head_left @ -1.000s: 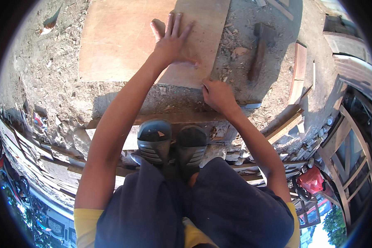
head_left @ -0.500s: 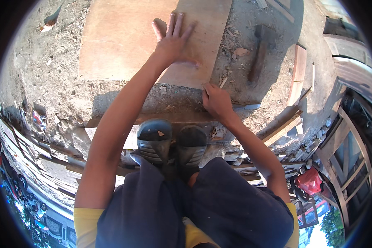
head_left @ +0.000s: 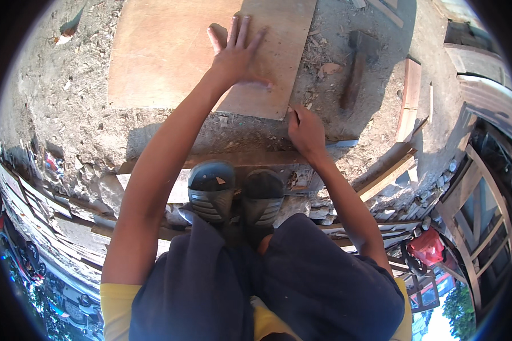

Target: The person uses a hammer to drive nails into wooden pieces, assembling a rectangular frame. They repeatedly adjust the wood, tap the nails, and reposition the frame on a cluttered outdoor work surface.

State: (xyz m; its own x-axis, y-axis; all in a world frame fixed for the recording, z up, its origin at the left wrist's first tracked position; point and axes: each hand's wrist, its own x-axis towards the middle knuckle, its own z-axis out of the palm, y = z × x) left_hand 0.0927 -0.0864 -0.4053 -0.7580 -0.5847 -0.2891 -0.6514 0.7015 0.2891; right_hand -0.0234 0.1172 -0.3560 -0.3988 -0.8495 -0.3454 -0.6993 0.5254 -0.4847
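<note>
A thin plywood sheet [head_left: 159, 62] lies on the dirt ahead of me. My left hand [head_left: 233, 59] rests flat on it with the fingers spread. Beside the sheet's near right corner is my right hand [head_left: 307, 132], its fingers curled together and the thumb side toward the edge. Whatever those fingers pinch, if anything, is too small or hidden to make out. To the right of the sheet, in shadow, lies a dark hammer [head_left: 355, 74] with a wooden handle.
A plank [head_left: 408, 102] and a thin stick [head_left: 431, 102] lie at the right. A timber beam [head_left: 250, 159] runs in front of my sandals [head_left: 211, 190]. Wood chips litter the ground. A wooden frame [head_left: 478, 216] and a red bag [head_left: 426, 248] stand at the lower right.
My right hand has shifted slightly right and up, along the right edge near the sheet's corner. The left hand stays spread on the plywood.
</note>
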